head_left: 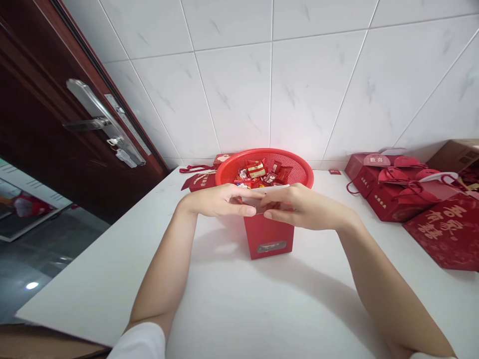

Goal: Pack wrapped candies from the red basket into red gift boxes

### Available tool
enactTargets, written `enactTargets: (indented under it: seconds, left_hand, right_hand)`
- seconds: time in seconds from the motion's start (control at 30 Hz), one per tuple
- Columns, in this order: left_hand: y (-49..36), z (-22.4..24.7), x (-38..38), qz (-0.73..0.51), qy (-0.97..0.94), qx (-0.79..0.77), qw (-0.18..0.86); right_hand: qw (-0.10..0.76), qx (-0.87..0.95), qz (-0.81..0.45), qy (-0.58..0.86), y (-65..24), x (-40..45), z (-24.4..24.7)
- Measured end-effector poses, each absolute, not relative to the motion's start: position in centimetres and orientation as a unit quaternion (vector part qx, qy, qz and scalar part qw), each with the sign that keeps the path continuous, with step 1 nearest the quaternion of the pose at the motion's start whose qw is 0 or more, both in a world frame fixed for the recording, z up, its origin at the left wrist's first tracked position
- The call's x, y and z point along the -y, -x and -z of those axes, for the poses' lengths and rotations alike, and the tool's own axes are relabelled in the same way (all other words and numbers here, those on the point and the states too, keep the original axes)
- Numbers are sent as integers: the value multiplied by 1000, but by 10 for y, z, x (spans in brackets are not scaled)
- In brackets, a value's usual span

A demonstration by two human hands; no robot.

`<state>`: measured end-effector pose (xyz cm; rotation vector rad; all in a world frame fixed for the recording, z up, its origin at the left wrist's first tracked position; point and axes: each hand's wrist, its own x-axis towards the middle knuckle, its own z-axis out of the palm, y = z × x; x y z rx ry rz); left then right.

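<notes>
Standing upright at the dial's centre on the white worktop (pixel 224 309), the red box (pixel 268 230) had both hands at its top; the left hand (pixel 219 200) came from nine o'clock, the right hand (pixel 299 205) from three, thumbs near the near rim; whether either gripped, I could not tell; at twelve sat a red basket (pixel 307 175) holding wrapped sweets (pixel 255 168); at two, red gift boxes (pixel 398 202); at ten, a dark door (pixel 41 75).

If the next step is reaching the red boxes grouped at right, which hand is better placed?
Probably the right hand: it is nearer those red boxes, while the left hand is farther off, at the upper left of the centre box.
</notes>
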<state>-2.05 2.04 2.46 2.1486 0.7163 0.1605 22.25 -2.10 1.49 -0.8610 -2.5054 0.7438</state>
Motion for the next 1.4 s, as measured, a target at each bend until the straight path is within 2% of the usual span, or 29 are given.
enactTargets:
  seconds: [0.1, 0.37, 0.5, 0.77, 1.03, 1.23, 1.4]
  left_hand:
    - [18, -20, -21, -80, -862, -298, 402]
    - [6, -8, -22, -228, -870, -310, 309]
    - [6, -8, -22, -302, -850, -345, 258]
    - [4, -4, -24, -362, -836, -338, 237]
    - [3, -4, -24, -368, -834, -352, 214]
    - [0, -13, -1, -412, -855, -297, 104]
    - [-1, -20, 17, -445, -840, -308, 19]
  right_hand:
    - [240, 882, -247, 322, -223, 20, -15]
    - [396, 823, -135, 384, -238, 12, -16]
    - [398, 802, -143, 421, -250, 6, -15]
    - [386, 781, -290, 395, -256, -5, -10]
    - [395, 793, -270, 377, -257, -7, -10]
    - [399, 795, -280, 361, -259, 5, -20]
    - [416, 795, -286, 337, -261, 14, -26]
